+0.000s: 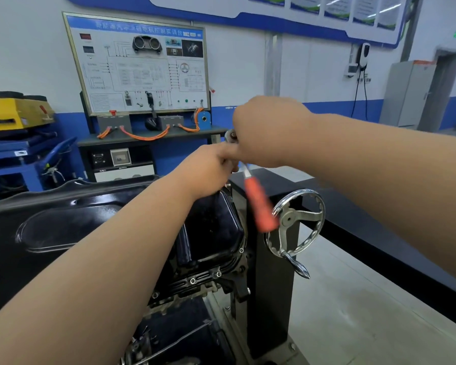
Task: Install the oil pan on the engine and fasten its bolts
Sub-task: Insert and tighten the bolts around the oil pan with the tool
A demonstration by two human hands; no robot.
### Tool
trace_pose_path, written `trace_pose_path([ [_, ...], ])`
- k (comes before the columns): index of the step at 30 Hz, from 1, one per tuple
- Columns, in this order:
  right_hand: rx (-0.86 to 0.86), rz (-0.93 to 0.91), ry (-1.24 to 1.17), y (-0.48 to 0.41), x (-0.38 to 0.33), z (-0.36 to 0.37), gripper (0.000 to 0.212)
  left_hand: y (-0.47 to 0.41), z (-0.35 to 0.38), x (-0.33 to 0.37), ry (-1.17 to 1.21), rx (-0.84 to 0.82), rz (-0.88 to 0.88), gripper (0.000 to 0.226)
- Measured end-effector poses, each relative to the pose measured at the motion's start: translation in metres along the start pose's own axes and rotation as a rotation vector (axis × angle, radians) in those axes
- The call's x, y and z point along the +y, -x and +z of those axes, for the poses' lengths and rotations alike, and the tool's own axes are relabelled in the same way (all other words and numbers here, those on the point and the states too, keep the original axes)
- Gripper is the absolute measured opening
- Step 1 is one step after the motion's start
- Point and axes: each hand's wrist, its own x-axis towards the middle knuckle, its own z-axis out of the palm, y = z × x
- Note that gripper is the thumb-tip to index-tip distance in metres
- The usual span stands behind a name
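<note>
The black oil pan (211, 230) sits on the engine (195, 283), with bolts (192, 280) showing along its near flange. Above the pan's far end, my right hand (269, 130) grips the head of a ratchet wrench (258, 204). The wrench's orange handle hangs down to the right, blurred. My left hand (211, 169) is curled just below the right one, its fingers closed around the tool's shaft or socket. What the socket sits on is hidden by both hands.
A chrome handwheel (295, 222) juts from the black engine stand (271, 285) right of the pan. A black hood-like panel (63, 219) lies to the left. Behind stands a training board bench (142, 75). A black bench edge (379, 233) runs along the right.
</note>
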Motion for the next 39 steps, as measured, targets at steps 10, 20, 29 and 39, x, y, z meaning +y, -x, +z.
trace_pose_path([
  [10,0.113,-0.212,0.329,-0.003,-0.005,-0.005,0.018,0.002,0.001,-0.001,0.074,-0.007,-0.023,0.029],
  [20,0.124,-0.204,0.124,-0.004,0.011,0.005,0.019,0.002,0.001,-0.001,-0.015,-0.013,0.008,0.027],
  [29,0.145,-0.041,-0.084,0.0,0.013,0.017,0.039,-0.002,0.002,0.002,-0.094,0.02,0.0,0.017],
  [39,0.112,-0.042,-0.133,-0.004,0.014,0.017,0.033,0.001,-0.002,-0.001,0.005,0.025,-0.002,0.019],
])
